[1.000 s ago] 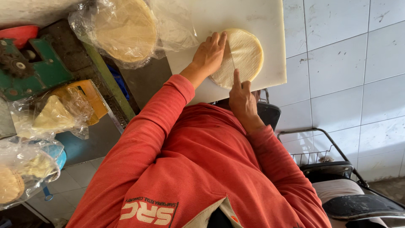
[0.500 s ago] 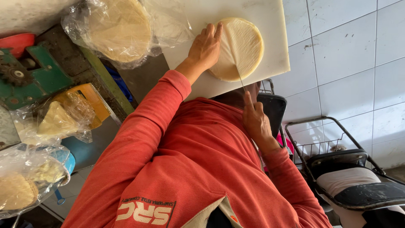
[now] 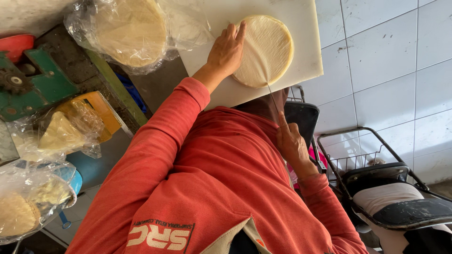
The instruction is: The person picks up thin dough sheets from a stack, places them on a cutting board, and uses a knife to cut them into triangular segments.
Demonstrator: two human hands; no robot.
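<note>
A stack of round, pale flat breads (image 3: 266, 49) lies on a white cutting board (image 3: 306, 66). My left hand (image 3: 227, 49) rests flat on the stack's left edge, fingers spread, holding it down. My right hand (image 3: 291, 141) is near my chest, below the board, shut on a thin knife (image 3: 273, 99). The blade points up and its tip touches the near edge of the stack. Both red sleeves fill the lower middle of the view.
A plastic bag of more round flat breads (image 3: 129, 30) lies left of the board. Bagged wedge-cut pieces (image 3: 61, 134) sit at the left, and another bag (image 3: 23, 207) lower left. A green machine (image 3: 28, 84) stands far left. A wire cart (image 3: 372, 160) and a tiled wall (image 3: 391, 56) are on the right.
My right hand has drawn the knife back from the top of the stack toward my body. My left hand has stayed on the stack.
</note>
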